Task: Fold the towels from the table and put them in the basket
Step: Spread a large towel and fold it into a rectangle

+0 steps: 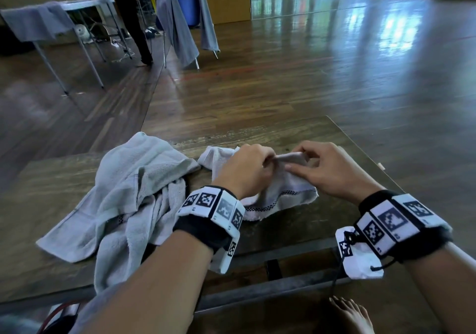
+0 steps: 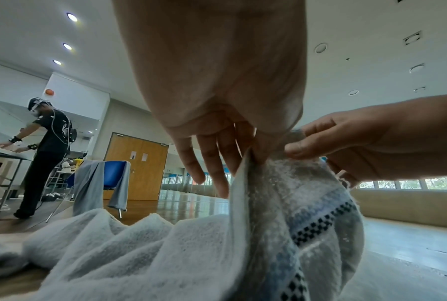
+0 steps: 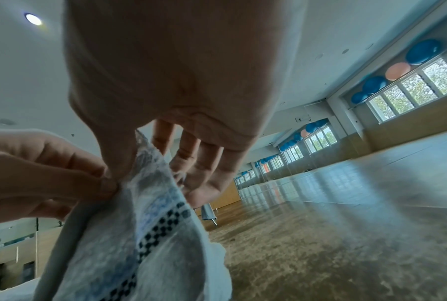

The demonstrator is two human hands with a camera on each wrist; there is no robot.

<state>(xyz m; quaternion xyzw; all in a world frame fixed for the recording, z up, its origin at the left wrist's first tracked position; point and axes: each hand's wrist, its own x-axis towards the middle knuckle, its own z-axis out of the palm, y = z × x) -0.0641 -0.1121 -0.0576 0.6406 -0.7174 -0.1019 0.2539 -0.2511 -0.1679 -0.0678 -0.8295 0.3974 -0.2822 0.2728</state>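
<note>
A small white towel with a black checked stripe lies bunched on the wooden table. My left hand and right hand both pinch its top edge, close together, lifting that edge off the table. The left wrist view shows my left hand pinching the towel beside the right hand's fingers. In the right wrist view my right hand pinches the same towel. A larger pale towel lies crumpled on the table's left half. No basket is in view.
The table's right edge and near edge are close to my wrists. Beyond lies open wooden floor. At the back left stand a towel-draped table, a blue chair hung with grey towels, and another person.
</note>
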